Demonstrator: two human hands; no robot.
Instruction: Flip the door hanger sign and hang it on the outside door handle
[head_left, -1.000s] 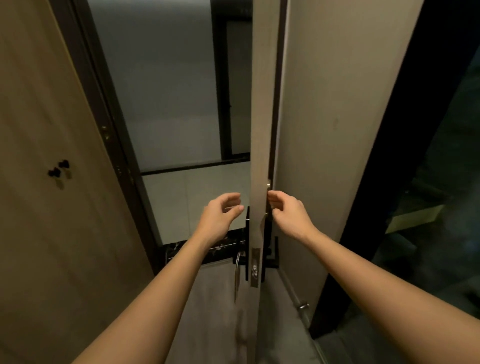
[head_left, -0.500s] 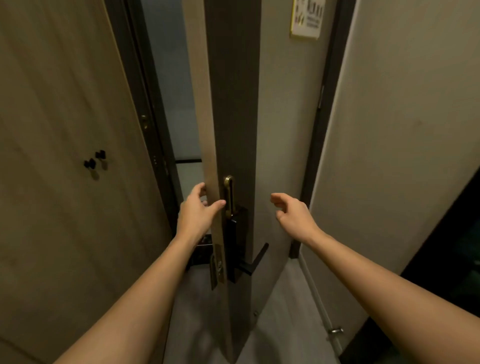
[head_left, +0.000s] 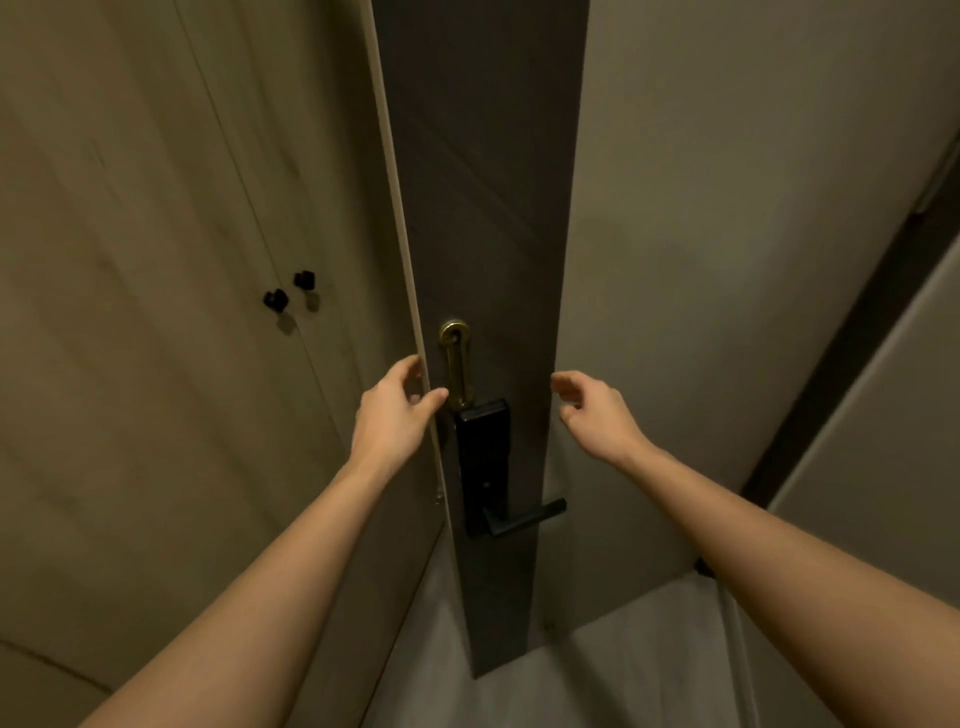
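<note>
Right now I see the door (head_left: 483, 218) nearly edge-on, and I take it as my landmark. My left hand (head_left: 392, 418) is at its left edge, the thumb across the pale edge strip just beside the brass latch (head_left: 456, 364), the fingers (head_left: 410, 366) curled behind the edge, so this hand is closed on the door edge. My right hand (head_left: 597, 415) hangs on the right side of the door, close to its right edge and apart from it, fingers bent but loose, gripping nothing.

The door hanger sign does not show anywhere here; both hands are without it, and I cannot tell where it is. Below the brass latch sits the black lock plate (head_left: 483, 457) with the lever handle (head_left: 524, 517) pointing right. No sign hangs on this lever. I judge this is the inside handle, so the outside handle is on the hidden face.

I think the step in hand is controlling the door. To do it well, I would keep the fingers off the latch and away from the frame side, and move the door slowly, so the handles stay reachable.

For containers: left of the door is a cupboard (head_left: 156, 312) with two black knobs (head_left: 288, 291), its doors closed, so the contents are hidden.
</note>
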